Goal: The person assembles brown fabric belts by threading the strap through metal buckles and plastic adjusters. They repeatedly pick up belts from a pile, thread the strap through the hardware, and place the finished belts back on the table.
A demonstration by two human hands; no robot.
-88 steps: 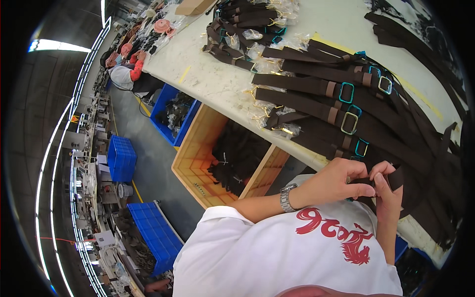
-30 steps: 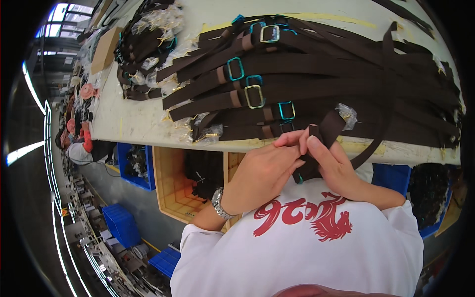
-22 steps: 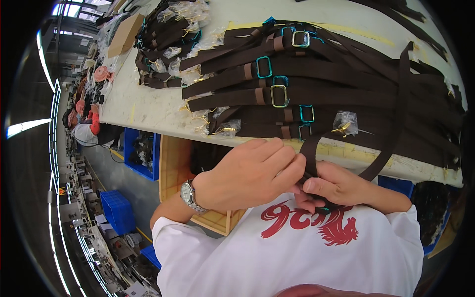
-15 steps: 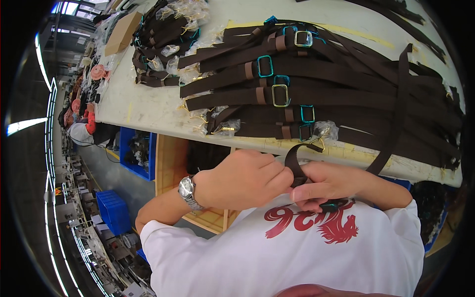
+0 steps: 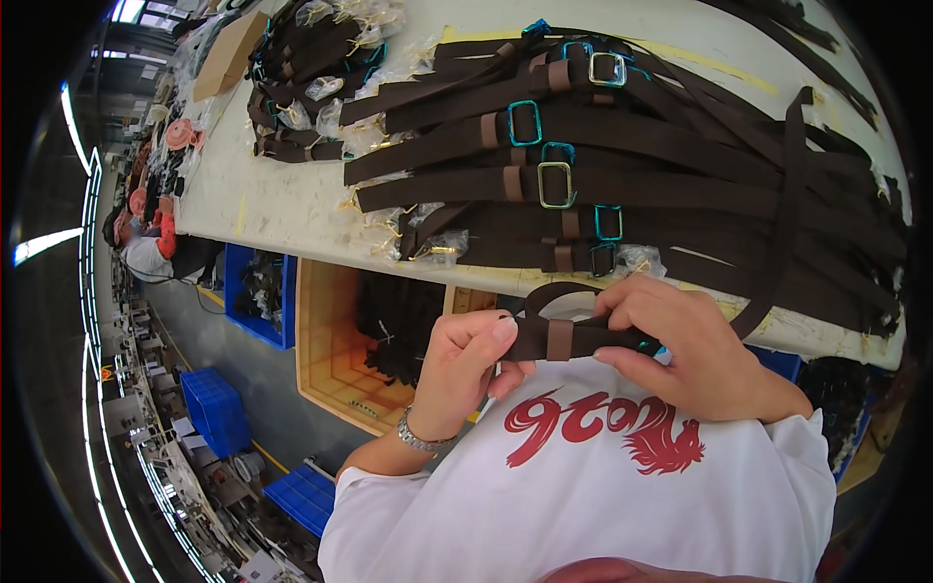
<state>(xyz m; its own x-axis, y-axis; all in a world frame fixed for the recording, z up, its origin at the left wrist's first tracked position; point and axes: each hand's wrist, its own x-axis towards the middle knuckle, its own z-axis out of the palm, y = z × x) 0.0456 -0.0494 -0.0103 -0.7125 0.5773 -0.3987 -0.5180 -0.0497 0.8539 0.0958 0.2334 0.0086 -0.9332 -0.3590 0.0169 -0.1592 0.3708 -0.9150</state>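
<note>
Between the left hand and right hand, both pinching it, a dark webbing strap, apparently light, limp and best gripped flat either side of its brown loop, is held up, with similar buckled straps at twelve o'clock on the tabletop.

Dark strap, 1 brown band, looped, held

Other straps lie on the table beyond the strap between the hands
</note>
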